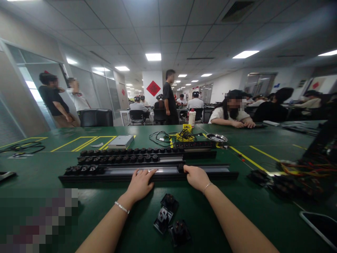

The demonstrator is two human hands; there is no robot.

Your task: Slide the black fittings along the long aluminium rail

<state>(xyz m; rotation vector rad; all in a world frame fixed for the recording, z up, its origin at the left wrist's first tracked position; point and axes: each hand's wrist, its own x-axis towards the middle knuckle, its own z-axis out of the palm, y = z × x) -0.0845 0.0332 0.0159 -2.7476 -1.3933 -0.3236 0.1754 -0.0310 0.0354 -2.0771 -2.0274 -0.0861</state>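
My left hand lies with its fingers spread on the near edge of a long black channel rail. With its fingers closed, my right hand pinches a small black socket module sitting in the same rail, right of the middle. Several like modules stand in a row at the rail's left end. Between my forearms, three loose black modules rest on the green table, with metal contacts showing on top. Behind lies a second rail with a row of modules in it.
On the green table stand a white box, a metal bowl, a yellow bin and a bottle. Wires and dark parts lie at right, near a phone-like device. A person sits across the table.
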